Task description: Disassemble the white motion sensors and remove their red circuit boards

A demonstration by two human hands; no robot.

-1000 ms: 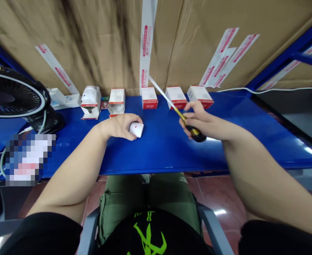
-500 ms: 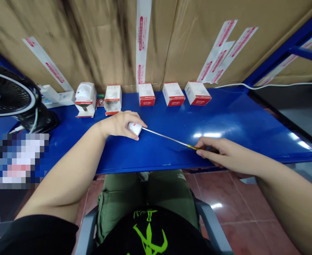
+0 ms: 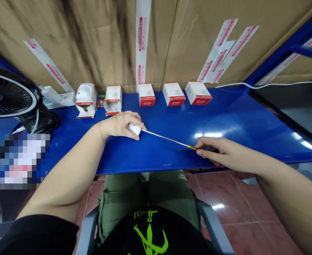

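Note:
My left hand (image 3: 120,124) is closed over a small white device (image 3: 134,129) with a red mark, pressing it onto the blue bench (image 3: 238,120). My right hand (image 3: 217,153) grips the yellow-and-black handle of a long screwdriver (image 3: 169,140). The thin metal shaft lies almost flat over the bench, and its tip meets the right side of the white device.
Several small red-and-white boxes (image 3: 173,94) line the back of the bench against tall cardboard cartons (image 3: 97,39). A white sensor unit (image 3: 85,93) sits on an opened box at the left. A black fan (image 3: 9,99) stands at the far left. A white cable (image 3: 265,85) runs at the back right.
A second ago my right hand held the screwdriver raised and pointing up and back. It has since swung down and right, bringing the tip against the white device. My left hand stayed put.

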